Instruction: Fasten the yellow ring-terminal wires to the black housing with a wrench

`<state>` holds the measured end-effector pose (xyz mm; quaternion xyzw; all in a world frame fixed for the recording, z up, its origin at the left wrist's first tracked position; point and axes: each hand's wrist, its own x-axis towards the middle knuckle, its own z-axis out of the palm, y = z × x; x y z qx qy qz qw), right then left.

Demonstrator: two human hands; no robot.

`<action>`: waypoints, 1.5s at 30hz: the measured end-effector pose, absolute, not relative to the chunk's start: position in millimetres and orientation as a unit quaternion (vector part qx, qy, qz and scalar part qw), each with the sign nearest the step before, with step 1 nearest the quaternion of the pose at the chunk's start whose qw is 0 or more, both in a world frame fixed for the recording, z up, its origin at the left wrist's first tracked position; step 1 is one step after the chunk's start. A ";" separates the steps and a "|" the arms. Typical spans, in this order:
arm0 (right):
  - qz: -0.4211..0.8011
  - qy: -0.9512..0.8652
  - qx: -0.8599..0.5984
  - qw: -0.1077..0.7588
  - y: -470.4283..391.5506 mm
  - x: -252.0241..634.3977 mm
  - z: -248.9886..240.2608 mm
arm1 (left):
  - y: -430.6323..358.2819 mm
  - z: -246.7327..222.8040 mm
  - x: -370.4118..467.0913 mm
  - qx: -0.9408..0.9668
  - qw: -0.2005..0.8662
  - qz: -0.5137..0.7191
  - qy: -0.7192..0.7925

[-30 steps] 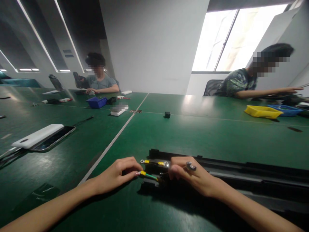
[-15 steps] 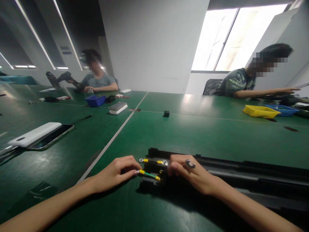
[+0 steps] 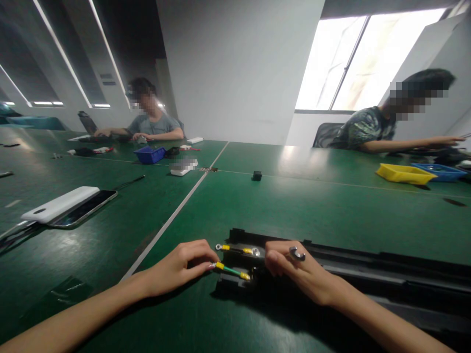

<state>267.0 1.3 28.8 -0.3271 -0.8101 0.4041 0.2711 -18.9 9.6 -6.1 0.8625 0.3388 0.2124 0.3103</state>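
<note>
Wire pinched at one end by L hand; R hand clenched round wrench. I'd say steadying; next move prob. needs wire held still.

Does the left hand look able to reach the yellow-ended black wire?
Probably yes: the left hand is close to the black wire, with nothing visible between them, though it may first need to let go of the green wire.
</note>
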 end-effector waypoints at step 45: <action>0.371 -0.830 -0.319 0.269 3.3 268.1 25.8 | 11.4 -9.0 -20.7 0.862 0.318 0.213 0.333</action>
